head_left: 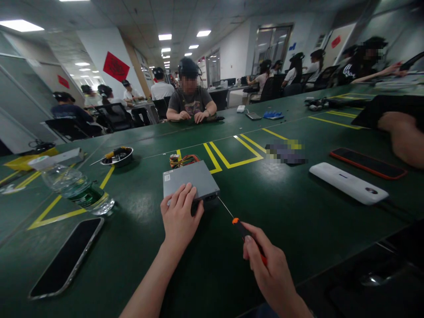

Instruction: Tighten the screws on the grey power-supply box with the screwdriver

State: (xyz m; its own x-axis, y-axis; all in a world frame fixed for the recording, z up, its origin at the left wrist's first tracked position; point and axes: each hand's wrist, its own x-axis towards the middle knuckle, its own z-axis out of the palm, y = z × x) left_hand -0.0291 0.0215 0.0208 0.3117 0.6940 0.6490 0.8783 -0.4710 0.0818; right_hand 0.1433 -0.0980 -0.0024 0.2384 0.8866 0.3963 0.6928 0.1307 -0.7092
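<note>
Basically, the green table (132, 251) spanned most of the view, w/ yellow tape (245, 164) marking parts of its top, and a person (190, 100) sat at its far side, both hands on small items. The grey metal box (188, 179) lay flat on it near center, directly ahead of the wearer; its longer visible edges ran L to R, R end slightly farther off, and the bunched wires (188, 160) were at its far side. L hand (179, 212) rested on the box top, fingers fairly close together, thumb over by the near side. R hand (270, 260) was closed around the handle of the screwdriver (244, 230), thumb along it. The clear bottle (79, 190) lay on its side, L of the box, cap end far L, base toward the box. Nearer, the black phone (68, 258) lay flat; far R were the white device (347, 182) and the red-edged phone (367, 163). The metal bowl (116, 163) held tools, far L of the box. The driver's long axis slanted: shaft pointed away & L, tip at the box's near R corner (contact unclear), handle toward the wearer & R.
</note>
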